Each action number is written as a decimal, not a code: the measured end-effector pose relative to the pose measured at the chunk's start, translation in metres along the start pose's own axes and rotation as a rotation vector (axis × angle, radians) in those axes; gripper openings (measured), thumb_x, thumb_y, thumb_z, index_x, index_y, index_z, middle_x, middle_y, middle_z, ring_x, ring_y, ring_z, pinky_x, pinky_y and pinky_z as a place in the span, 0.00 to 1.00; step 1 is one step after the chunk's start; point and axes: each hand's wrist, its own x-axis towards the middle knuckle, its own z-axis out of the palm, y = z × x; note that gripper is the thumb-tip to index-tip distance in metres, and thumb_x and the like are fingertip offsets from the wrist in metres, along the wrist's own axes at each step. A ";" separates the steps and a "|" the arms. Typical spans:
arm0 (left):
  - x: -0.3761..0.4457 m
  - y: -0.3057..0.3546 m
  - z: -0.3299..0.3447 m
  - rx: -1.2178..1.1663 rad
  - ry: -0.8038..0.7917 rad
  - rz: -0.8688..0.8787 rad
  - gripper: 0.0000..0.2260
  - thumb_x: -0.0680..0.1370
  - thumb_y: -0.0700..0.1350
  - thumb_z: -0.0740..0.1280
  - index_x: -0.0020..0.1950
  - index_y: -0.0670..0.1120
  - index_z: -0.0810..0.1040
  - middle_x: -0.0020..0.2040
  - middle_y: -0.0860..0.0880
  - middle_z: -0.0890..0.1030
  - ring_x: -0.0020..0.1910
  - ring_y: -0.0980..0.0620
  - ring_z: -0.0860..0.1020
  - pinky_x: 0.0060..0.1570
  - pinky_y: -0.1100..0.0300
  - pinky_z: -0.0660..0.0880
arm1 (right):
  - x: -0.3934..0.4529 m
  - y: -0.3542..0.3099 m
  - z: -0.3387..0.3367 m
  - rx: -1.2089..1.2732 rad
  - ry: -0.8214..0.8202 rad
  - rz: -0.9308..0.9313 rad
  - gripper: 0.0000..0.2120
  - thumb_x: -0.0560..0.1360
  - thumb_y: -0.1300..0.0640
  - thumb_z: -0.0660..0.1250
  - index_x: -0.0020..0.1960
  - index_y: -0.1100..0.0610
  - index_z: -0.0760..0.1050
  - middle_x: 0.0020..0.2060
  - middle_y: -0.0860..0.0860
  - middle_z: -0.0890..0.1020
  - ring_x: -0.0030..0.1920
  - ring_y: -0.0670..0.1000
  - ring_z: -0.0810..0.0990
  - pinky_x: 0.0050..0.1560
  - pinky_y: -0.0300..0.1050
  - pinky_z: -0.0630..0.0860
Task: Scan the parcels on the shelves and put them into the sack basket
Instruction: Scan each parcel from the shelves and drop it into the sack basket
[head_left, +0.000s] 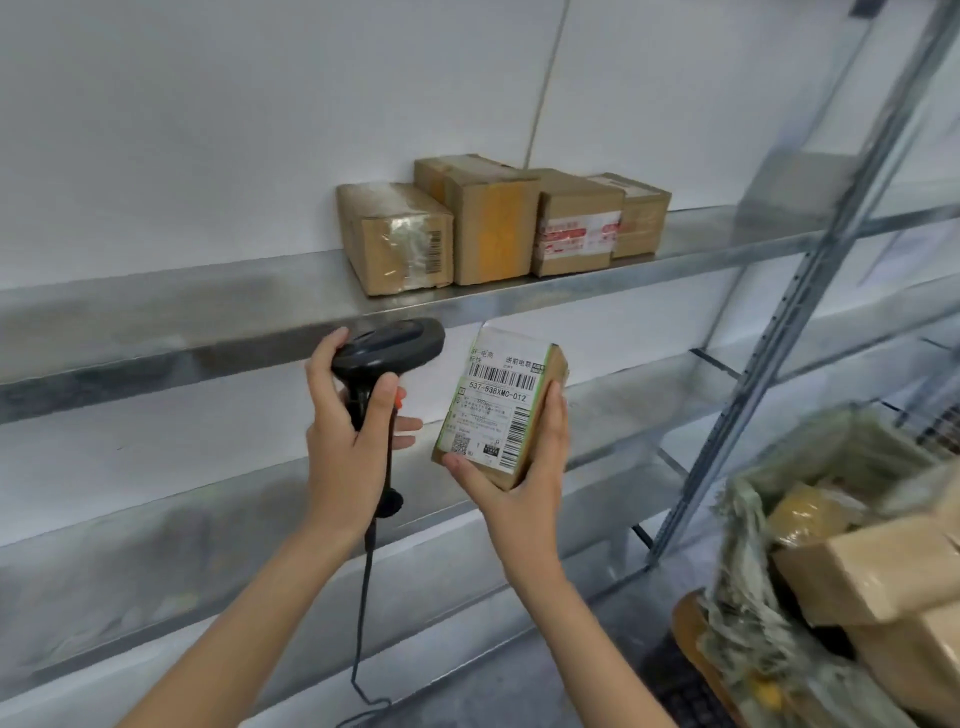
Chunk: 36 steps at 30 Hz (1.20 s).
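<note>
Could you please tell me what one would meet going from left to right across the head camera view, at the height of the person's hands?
left hand gripping the black scanner → labelled parcel held in the right hand → shelf upright → sack basket with parcels inside

light: bright, even | shadows: soft | blur: edges, sack basket (779, 545) | distortion: wide-angle

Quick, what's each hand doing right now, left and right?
Left hand: grips the black barcode scanner by its handle.
Right hand: holds the labelled parcel, label facing the camera.
</note>
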 end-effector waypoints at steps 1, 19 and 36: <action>-0.002 -0.003 0.020 -0.012 -0.046 -0.006 0.22 0.82 0.50 0.63 0.75 0.58 0.60 0.50 0.54 0.82 0.46 0.57 0.85 0.42 0.59 0.83 | 0.002 0.007 -0.018 -0.026 0.038 0.023 0.55 0.66 0.49 0.81 0.81 0.43 0.48 0.80 0.44 0.51 0.79 0.41 0.52 0.74 0.35 0.58; -0.076 -0.012 0.331 -0.246 -0.539 -0.157 0.20 0.85 0.46 0.63 0.74 0.53 0.61 0.45 0.64 0.83 0.48 0.60 0.83 0.54 0.60 0.77 | 0.013 0.069 -0.281 -0.268 0.413 0.303 0.56 0.66 0.49 0.82 0.82 0.44 0.48 0.80 0.43 0.55 0.80 0.45 0.53 0.77 0.60 0.59; -0.029 -0.107 0.531 -0.168 -0.795 -0.322 0.22 0.84 0.50 0.63 0.77 0.56 0.60 0.53 0.50 0.83 0.46 0.60 0.83 0.49 0.58 0.82 | 0.164 0.178 -0.430 -0.240 0.274 0.824 0.39 0.76 0.57 0.73 0.79 0.45 0.54 0.65 0.50 0.71 0.59 0.50 0.76 0.63 0.55 0.76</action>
